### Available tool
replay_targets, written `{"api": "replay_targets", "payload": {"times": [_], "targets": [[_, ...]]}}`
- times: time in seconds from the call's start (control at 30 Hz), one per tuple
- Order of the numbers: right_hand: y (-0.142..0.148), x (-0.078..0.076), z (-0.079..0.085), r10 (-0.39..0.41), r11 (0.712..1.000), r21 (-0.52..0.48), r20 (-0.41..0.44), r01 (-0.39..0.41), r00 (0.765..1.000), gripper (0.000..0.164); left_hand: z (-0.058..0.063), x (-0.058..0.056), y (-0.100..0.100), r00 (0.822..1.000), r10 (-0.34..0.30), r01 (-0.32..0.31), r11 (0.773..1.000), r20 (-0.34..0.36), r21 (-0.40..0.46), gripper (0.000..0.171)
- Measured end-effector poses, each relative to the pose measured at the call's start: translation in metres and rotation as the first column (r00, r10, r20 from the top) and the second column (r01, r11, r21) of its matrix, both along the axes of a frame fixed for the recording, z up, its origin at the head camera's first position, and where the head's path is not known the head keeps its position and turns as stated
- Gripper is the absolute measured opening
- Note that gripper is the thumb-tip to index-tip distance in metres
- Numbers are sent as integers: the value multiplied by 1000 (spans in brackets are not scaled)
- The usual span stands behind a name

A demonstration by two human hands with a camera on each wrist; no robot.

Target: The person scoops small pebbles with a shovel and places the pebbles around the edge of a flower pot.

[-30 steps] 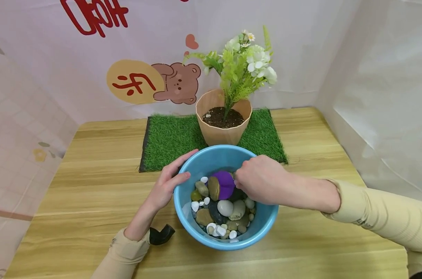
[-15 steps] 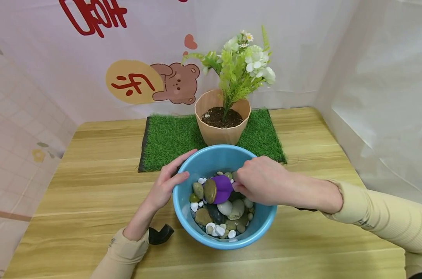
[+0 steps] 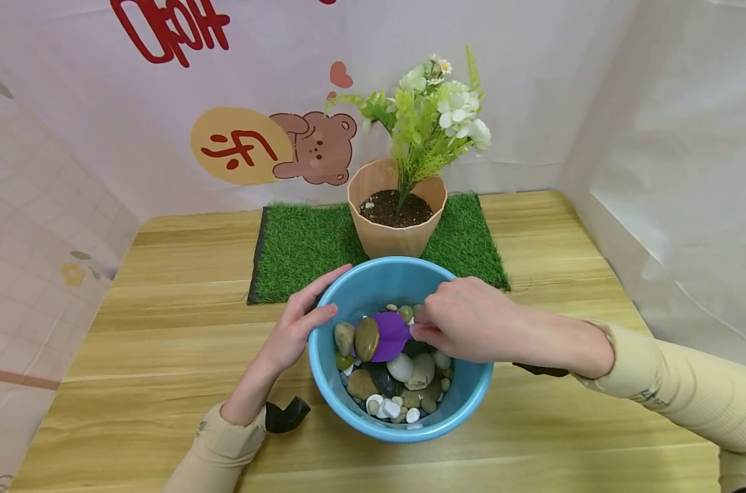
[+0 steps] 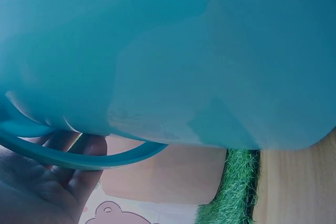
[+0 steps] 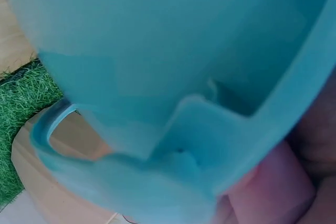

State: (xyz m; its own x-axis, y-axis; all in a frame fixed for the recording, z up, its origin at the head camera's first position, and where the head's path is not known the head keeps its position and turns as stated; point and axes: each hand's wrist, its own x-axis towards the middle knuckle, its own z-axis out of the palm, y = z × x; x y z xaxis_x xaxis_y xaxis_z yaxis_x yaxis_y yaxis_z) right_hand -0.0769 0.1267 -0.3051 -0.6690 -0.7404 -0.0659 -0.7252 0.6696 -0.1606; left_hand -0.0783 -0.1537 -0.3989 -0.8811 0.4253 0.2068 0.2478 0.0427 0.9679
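Observation:
A light blue bucket (image 3: 330, 394) holds stones and pebbles of mixed sizes. My left hand (image 3: 294, 329) grips its left rim, thumb over the edge; in the left wrist view the fingers of that hand (image 4: 84, 182) lie around the blue handle (image 4: 126, 157). Above the bucket's right side, my right hand (image 3: 462, 318) is curled in a fist, gripping a small purple shovel (image 3: 393, 332). The shovel's blade is down among the stones, with a brown stone (image 3: 367, 339) at its left end. The shovel's grip is hidden by the fist in the head view.
Behind the bucket, a peach flowerpot (image 3: 394, 239) with white flowers (image 3: 459, 109) stands on a green turf mat (image 3: 305, 246). The wooden table (image 3: 163, 342) meets printed cloth walls at the back and sides. A black piece (image 3: 287, 415) shows at the left wrist.
The purple shovel has shifted left and turned flatter among the stones, and the brown stone at its end has moved left. The left hand stays on the rim.

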Motion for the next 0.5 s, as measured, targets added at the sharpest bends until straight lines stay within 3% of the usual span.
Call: {"api": "replay_targets", "payload": {"times": [0.5], "targets": [[9, 1, 8, -6, 998, -60, 61, 9, 998, 54, -1, -1, 0, 1000, -6, 6, 1000, -8, 21, 59]]}}
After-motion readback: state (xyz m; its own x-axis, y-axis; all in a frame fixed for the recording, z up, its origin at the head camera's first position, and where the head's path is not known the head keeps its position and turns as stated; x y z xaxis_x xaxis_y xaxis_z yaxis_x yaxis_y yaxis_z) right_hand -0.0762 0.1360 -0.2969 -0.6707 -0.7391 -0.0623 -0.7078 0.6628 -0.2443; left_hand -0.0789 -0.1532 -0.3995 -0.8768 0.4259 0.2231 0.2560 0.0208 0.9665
